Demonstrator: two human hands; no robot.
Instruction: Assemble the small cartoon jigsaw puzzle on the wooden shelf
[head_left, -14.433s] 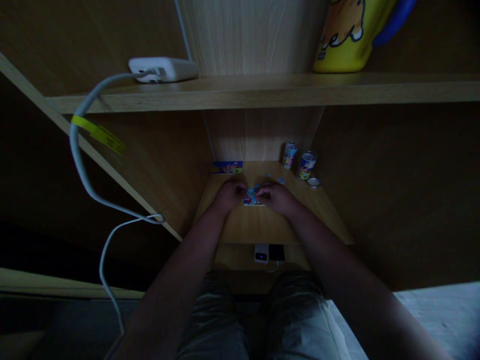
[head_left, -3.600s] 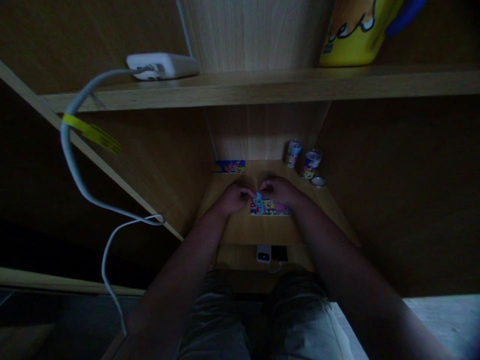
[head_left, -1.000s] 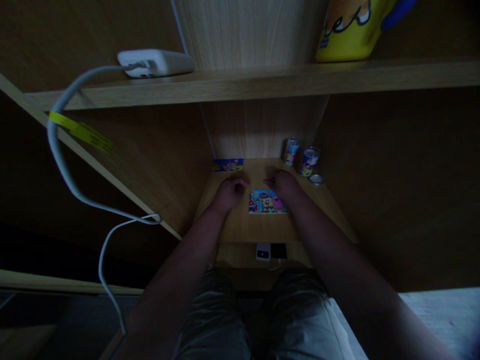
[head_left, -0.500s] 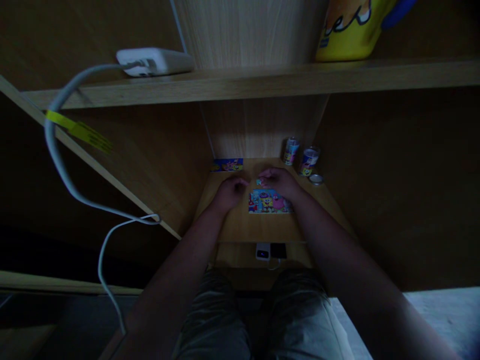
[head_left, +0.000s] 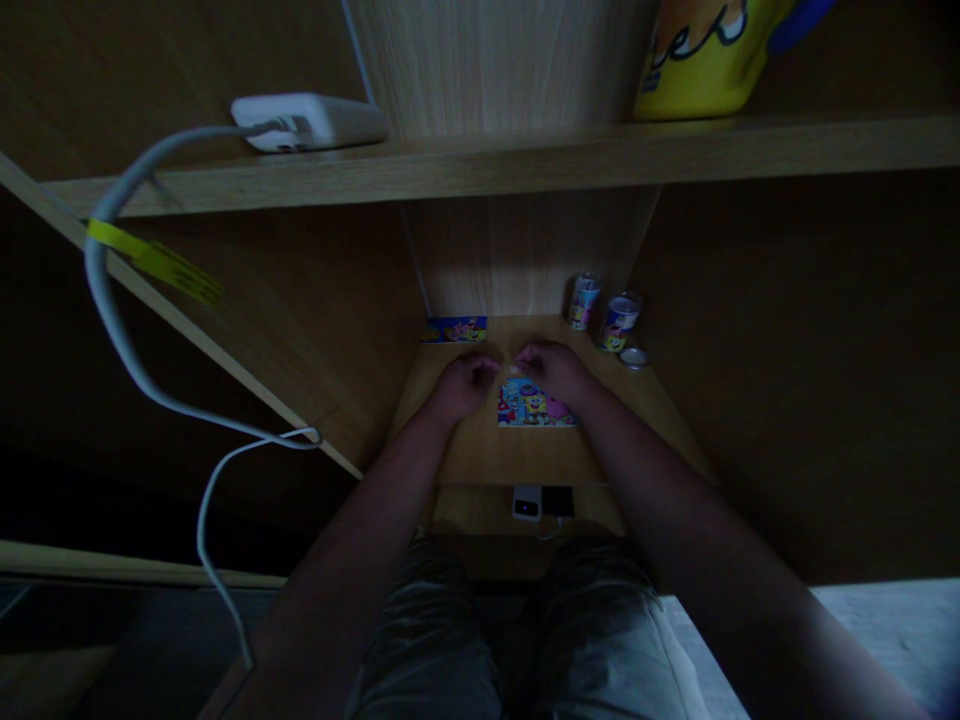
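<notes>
My right hand [head_left: 553,368] is closed in a pinch on a small pale piece [head_left: 514,369] that looks like a jigsaw piece, just above the back edge of a colourful cartoon picture [head_left: 529,402]. The picture lies flat on the wooden desktop, partly covered by my right hand and wrist. To the left, my left hand [head_left: 466,383] has its thumb and fingertips together close to the piece. Whatever is between those fingertips, if anything, is too small to make out.
At the back left lies a blue cartoon strip [head_left: 454,329]. Two cartoon tins [head_left: 583,302] [head_left: 619,322] stand at the back right beside a round lid [head_left: 634,358]. Overhead, a shelf [head_left: 480,170] carries a yellow mug [head_left: 697,70] and a white adapter [head_left: 315,120] with a hanging cable.
My right hand has shifted slightly left and down, and the small piece shows a paler side than before. The left fingertips have moved slightly to the right.
</notes>
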